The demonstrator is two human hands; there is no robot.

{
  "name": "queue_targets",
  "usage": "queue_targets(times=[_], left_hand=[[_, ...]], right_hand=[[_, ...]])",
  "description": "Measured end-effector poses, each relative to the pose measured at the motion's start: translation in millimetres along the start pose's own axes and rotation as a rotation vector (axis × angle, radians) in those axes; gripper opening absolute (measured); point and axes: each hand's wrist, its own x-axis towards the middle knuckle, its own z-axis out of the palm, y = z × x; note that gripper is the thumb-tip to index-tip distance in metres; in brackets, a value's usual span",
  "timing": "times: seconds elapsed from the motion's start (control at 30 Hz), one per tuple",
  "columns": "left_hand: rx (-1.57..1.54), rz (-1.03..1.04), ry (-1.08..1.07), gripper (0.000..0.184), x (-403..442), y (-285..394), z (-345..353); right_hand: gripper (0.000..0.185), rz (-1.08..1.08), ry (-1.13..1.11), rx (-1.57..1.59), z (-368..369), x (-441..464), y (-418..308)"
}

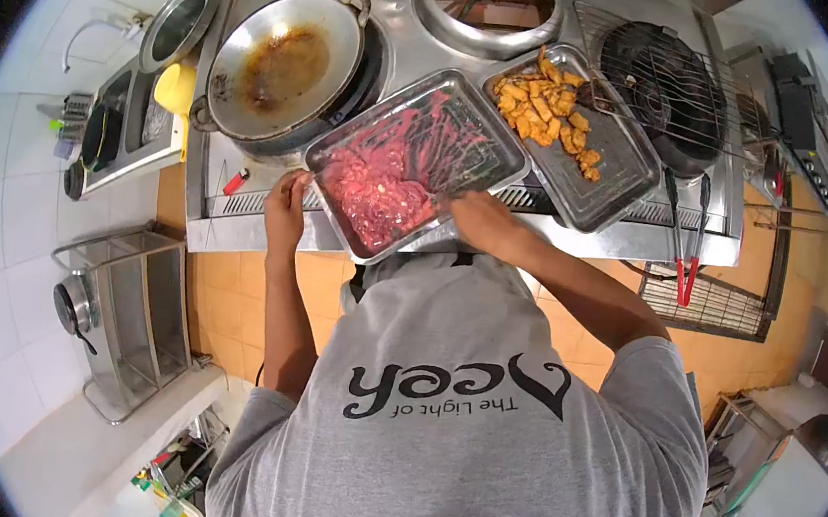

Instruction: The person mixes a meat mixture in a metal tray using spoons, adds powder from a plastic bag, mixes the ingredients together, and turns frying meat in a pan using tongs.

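Note:
A metal tray [491, 131] lies tilted at the front of the steel counter, with wet red meat [380, 195] heaped in its near left part and red smears over the rest. My left hand [286, 208] grips the tray's left edge. At the near right side, my right hand [482, 222] is closed at the tray's edge beside the meat; what its fingers hold, if anything, is hidden. Just right of this tray stands a second metal tray [610, 188] with orange-brown cooked pieces [538, 106] in its far left part.
A wok [283, 66] with brown oily liquid sits at the left on a burner. A round burner ring [488, 11] is behind the trays. A wire grill [670, 84] lies at the right, with red-handled tongs [684, 245] below. A red lighter [236, 182] lies near the left edge.

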Motion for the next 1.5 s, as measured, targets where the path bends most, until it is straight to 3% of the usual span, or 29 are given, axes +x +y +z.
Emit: queue_targets(times=[0.13,0.27,0.47,0.5,0.63,0.67,0.77,0.9,1.03,1.23,1.43,1.5], left_hand=[[-0.025,0.068,0.020,0.020,-3.0,-0.1,2.4],[-0.196,-0.014,-0.013,0.022,-3.4,-12.7,1.4],[-0.312,-0.055,-0.126,0.023,6.9,-23.0,-1.3],[-0.300,-0.061,-0.149,0.024,8.7,-24.4,-1.3],[-0.268,-0.081,-0.228,0.025,16.6,-27.2,-5.5],[-0.267,-0.082,-0.240,0.025,19.4,-27.9,-5.3],[-0.431,-0.111,-0.280,0.025,24.1,-46.1,1.7],[-0.604,-0.194,-0.314,0.024,26.1,-45.6,4.4],[-0.585,-0.211,-0.347,0.026,25.3,-47.6,0.8],[-0.582,-0.256,-0.393,0.025,30.4,-49.6,-3.1],[-0.638,-0.252,-0.425,0.025,39.6,-59.2,0.7],[-0.671,-0.237,-0.436,0.026,41.3,-56.5,-3.9]], right_hand=[[0.024,-0.031,-0.036,0.118,11.1,-0.9,-17.4],[0.032,-0.126,0.024,0.274,35.7,8.8,-24.0],[0.034,0.024,-0.183,0.505,29.6,12.5,-50.3],[0.032,-0.056,0.009,0.524,37.6,9.5,-52.4],[0.039,0.178,-0.105,0.655,20.1,-5.6,-72.1],[0.039,0.169,-0.013,0.652,11.5,-8.6,-81.3],[0.038,0.139,0.255,0.638,2.8,-17.5,-101.3],[0.044,0.057,0.570,0.330,13.8,-20.1,-114.4],[0.049,0.281,0.450,-0.025,35.2,-20.9,-128.7],[0.049,0.226,0.559,-0.156,71.7,0.4,-112.0],[0.047,0.099,0.432,-0.149,55.6,-22.7,-106.4],[0.047,0.170,0.414,-0.157,42.0,-31.0,-104.9]])
